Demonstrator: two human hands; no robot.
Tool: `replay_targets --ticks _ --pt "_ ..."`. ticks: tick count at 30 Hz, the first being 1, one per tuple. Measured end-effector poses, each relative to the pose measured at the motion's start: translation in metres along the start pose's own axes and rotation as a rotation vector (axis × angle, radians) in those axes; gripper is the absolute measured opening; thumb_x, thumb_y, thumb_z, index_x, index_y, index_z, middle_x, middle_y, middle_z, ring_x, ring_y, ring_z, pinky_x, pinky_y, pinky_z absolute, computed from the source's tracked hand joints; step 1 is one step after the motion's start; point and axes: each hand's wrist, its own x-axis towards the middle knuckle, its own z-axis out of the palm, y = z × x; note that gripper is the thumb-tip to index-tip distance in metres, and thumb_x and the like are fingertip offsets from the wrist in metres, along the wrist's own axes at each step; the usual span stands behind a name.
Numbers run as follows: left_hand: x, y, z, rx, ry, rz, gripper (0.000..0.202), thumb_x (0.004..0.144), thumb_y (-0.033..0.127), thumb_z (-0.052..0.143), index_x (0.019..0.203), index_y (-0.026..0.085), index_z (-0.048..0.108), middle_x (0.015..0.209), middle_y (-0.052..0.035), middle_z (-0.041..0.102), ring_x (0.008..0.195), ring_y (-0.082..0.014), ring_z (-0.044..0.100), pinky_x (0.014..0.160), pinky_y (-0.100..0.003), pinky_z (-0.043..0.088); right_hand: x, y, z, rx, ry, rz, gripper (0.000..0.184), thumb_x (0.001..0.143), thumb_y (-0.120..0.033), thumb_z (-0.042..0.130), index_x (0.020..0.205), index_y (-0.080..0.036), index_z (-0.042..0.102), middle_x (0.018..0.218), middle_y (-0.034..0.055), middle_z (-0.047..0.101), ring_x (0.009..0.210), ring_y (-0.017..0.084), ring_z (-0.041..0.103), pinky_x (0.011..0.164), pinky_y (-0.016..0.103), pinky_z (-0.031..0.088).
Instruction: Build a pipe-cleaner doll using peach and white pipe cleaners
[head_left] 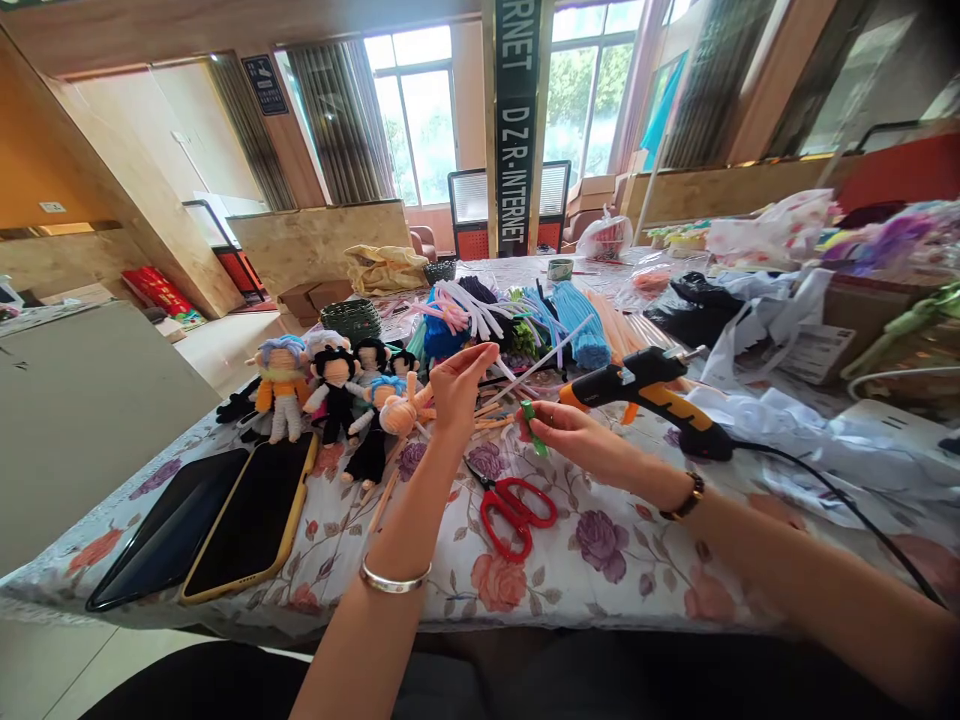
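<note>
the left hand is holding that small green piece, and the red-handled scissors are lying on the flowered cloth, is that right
One slip: the head view shows the small green piece in the right hand, not the left hand. The red-handled scissors are indeed lying on the flowered cloth.

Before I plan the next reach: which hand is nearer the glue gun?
Right. The right hand, pinching a small green piece, is just to the left of the glue gun; the left hand is farther to its left, nearer the crocheted dolls.
</note>
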Motion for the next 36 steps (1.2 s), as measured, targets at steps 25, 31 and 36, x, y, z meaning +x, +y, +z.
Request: replay_targets --ticks 25,31,36 --pt "-0.019 0.013 0.011 0.201 -0.07 0.162 0.016 0.062 0.032 0.075 0.07 0.019 0.076 0.066 -0.0011 0.07 0.056 -0.0087 0.052 0.054 -0.021 0.04 0.01 0.002 0.023 0.367 0.142 0.11 0.024 0.069 -0.04 0.054 0.069 -0.017 0.059 0.057 -0.0028 0.044 0.056 0.011 0.037 0.059 0.027 0.029" --pt "-0.023 0.017 0.013 0.215 -0.08 0.161 0.014 0.063 0.032 0.075 0.069 0.019 0.076 0.065 -0.0002 0.069 0.055 -0.0077 0.047 0.053 -0.022 0.038 0.008 0.0 0.022 0.392 0.122 0.108 0.024 0.068 -0.04 0.053 0.07 -0.017 0.058 0.055 -0.0038 0.04 0.055 0.011 0.034 0.056 0.027 0.027" --pt "-0.025 0.018 0.013 0.233 -0.088 0.18 0.013 0.063 0.031 0.074 0.069 0.02 0.076 0.065 -0.0004 0.069 0.056 -0.0086 0.048 0.056 -0.022 0.04 0.007 -0.003 0.023 0.406 0.103 0.115 0.017 0.067 -0.035 0.057 0.07 -0.018 0.054 0.056 -0.0042 0.04 0.054 0.01 0.032 0.054 0.027 0.024"
